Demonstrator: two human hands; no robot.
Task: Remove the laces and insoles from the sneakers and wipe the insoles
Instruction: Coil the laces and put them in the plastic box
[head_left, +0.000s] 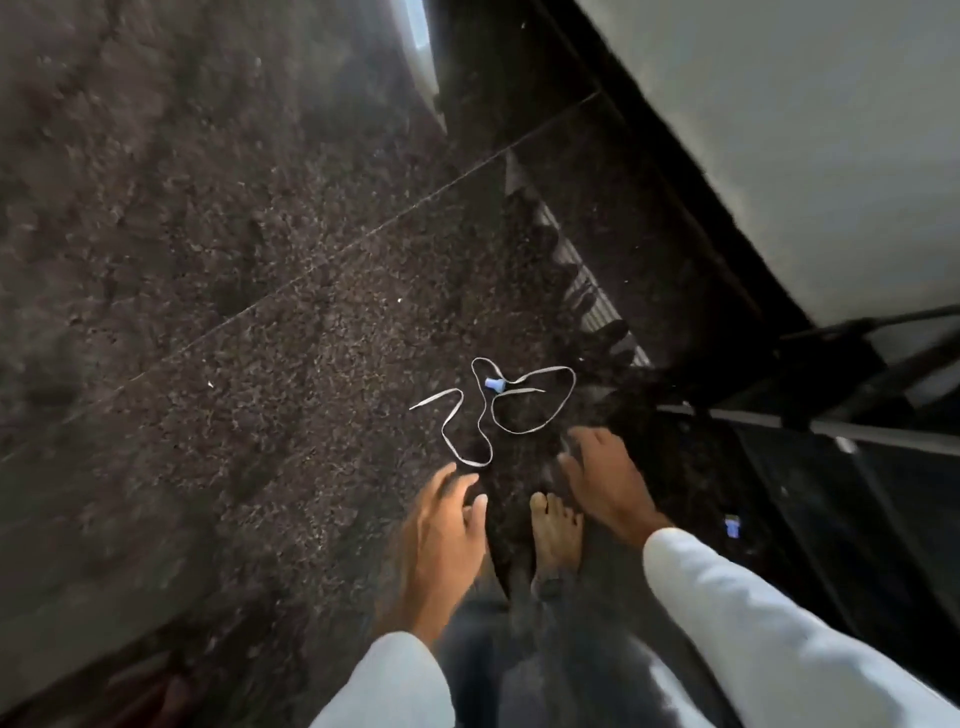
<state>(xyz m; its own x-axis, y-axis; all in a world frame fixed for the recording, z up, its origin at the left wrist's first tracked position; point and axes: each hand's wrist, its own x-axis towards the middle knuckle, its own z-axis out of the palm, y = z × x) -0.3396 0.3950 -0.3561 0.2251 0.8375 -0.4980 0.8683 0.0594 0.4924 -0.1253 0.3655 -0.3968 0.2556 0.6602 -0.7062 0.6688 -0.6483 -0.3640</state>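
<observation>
A white shoelace (488, 415) lies loose in loops on the dark speckled stone floor (260, 364), with a small blue piece (494, 384) resting on it. My left hand (449, 525) hangs just below the lace's near loop, fingers apart and holding nothing. To the right of it, my right hand (605, 478) is spread open above the floor, close to the lace's right loop, also empty. Both arms wear white sleeves. No sneaker or insole shows in this view.
My bare foot (556, 535) stands on the floor between the hands. A dark metal rack or frame (831, 410) stands at the right, under a pale wall (779, 130). A small blue-lit object (732, 526) lies at the right.
</observation>
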